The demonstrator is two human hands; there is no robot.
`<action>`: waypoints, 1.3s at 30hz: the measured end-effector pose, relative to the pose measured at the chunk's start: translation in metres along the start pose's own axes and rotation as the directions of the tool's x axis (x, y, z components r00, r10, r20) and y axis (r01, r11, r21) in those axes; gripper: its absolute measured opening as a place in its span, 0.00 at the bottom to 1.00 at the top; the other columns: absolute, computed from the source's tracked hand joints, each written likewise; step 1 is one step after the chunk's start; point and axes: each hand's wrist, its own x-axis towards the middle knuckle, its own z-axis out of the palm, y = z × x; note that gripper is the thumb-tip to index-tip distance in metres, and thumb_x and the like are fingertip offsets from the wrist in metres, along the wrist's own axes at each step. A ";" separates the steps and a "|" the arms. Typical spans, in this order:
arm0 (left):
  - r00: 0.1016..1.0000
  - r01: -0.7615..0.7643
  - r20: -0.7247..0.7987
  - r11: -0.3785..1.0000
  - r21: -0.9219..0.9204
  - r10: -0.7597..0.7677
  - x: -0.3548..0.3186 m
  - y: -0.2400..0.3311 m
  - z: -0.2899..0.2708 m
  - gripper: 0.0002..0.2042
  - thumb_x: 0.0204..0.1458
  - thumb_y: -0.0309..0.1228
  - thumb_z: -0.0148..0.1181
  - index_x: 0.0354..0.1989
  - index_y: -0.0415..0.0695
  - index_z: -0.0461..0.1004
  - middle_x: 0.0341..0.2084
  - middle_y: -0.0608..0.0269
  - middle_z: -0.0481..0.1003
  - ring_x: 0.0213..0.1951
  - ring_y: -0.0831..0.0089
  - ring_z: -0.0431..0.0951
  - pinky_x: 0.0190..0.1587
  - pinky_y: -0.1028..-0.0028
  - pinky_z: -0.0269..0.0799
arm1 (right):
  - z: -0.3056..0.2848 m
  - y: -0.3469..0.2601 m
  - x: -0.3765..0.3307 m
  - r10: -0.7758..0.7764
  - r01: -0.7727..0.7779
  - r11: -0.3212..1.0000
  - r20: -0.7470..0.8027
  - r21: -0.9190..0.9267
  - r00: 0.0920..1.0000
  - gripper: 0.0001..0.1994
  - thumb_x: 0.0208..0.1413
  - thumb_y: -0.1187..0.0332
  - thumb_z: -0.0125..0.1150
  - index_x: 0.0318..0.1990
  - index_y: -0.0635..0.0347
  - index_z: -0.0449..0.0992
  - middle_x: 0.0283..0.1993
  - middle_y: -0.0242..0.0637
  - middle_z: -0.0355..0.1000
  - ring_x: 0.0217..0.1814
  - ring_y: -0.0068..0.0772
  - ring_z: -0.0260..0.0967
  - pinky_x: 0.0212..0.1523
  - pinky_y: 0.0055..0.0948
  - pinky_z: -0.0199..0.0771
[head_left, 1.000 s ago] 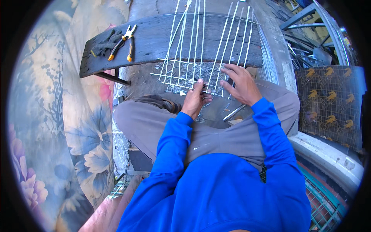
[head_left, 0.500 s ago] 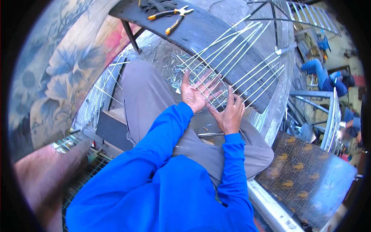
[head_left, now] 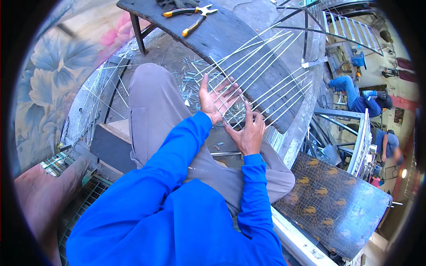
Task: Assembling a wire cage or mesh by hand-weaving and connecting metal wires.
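An open grid of thin pale wire rods (head_left: 222,70) extends from my hands over a dark wooden bench. Under its near end lies my left hand (head_left: 215,101), palm up, fingers stretched and spread beneath the rods. My right hand (head_left: 249,133) is at the grid's near right corner, thumb and fingers bent around the rod ends there. The long rods fan unevenly at their far ends, while short cross rods run near my hands. On the bench (head_left: 239,33), farther off, pliers (head_left: 195,18) with yellow and black handles lie spread apart.
Cut wire scraps (head_left: 188,73) litter the ground beyond my knee. A dark glove-like bundle (head_left: 177,3) sits by the pliers. Loose long wires (head_left: 100,95) lie left; metal frames (head_left: 355,137) and a patterned board (head_left: 328,195) are right. A person in blue (head_left: 355,95) works far right.
The view has shifted, so the bench, grid and hands appear farther left. Both hands keep nearly the same hold and pose at the grid. More of another person shows far right.
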 end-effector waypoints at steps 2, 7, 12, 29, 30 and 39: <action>1.000 -0.009 -0.001 1.000 0.016 0.009 0.002 0.001 -0.002 0.45 0.53 0.72 0.51 0.58 0.35 0.73 0.49 0.45 0.75 0.54 0.50 0.76 0.64 0.54 0.71 | 0.000 -0.001 0.001 0.009 -0.009 1.000 0.013 0.019 1.000 0.52 0.39 0.42 0.79 0.73 0.47 0.63 0.52 0.47 0.65 0.55 0.50 0.65 0.61 0.55 0.60; 1.000 0.009 -0.006 1.000 0.002 -0.009 0.004 0.000 -0.003 0.42 0.55 0.68 0.50 0.57 0.35 0.73 0.48 0.46 0.75 0.52 0.51 0.77 0.62 0.52 0.73 | -0.003 -0.002 0.006 0.024 -0.024 1.000 0.046 0.009 0.999 0.52 0.38 0.43 0.79 0.72 0.47 0.62 0.52 0.47 0.65 0.55 0.50 0.65 0.62 0.53 0.61; 0.999 -0.007 -0.036 1.000 0.004 0.008 0.001 0.002 -0.003 0.40 0.56 0.66 0.51 0.56 0.35 0.74 0.46 0.47 0.77 0.51 0.52 0.78 0.61 0.52 0.73 | 0.001 -0.001 0.005 0.039 -0.040 0.999 0.096 0.014 0.995 0.53 0.36 0.44 0.80 0.72 0.48 0.61 0.50 0.46 0.64 0.54 0.50 0.64 0.61 0.51 0.61; 0.999 0.039 0.033 0.999 0.003 -0.039 -0.003 0.009 -0.004 0.40 0.58 0.66 0.52 0.59 0.36 0.73 0.51 0.47 0.76 0.55 0.51 0.77 0.65 0.53 0.71 | -0.051 0.003 0.045 -0.055 0.075 0.990 0.172 -0.115 0.984 0.31 0.56 0.42 0.67 0.59 0.54 0.78 0.59 0.49 0.70 0.60 0.52 0.67 0.57 0.50 0.70; 0.999 0.035 0.025 0.999 0.005 -0.035 -0.003 0.008 -0.004 0.40 0.58 0.66 0.52 0.59 0.36 0.73 0.52 0.47 0.76 0.55 0.51 0.77 0.65 0.53 0.71 | -0.052 0.005 0.059 -0.031 0.042 0.997 0.152 -0.071 0.988 0.25 0.60 0.49 0.65 0.59 0.54 0.78 0.58 0.46 0.71 0.59 0.50 0.69 0.58 0.46 0.71; 1.000 0.013 -0.002 0.999 0.033 -0.013 -0.002 0.005 -0.002 0.40 0.58 0.65 0.51 0.59 0.35 0.73 0.52 0.45 0.76 0.56 0.49 0.77 0.65 0.55 0.71 | -0.018 0.059 0.140 -0.200 0.224 0.946 0.121 -0.235 0.972 0.18 0.66 0.53 0.57 0.62 0.33 0.75 0.71 0.48 0.63 0.72 0.58 0.60 0.66 0.53 0.68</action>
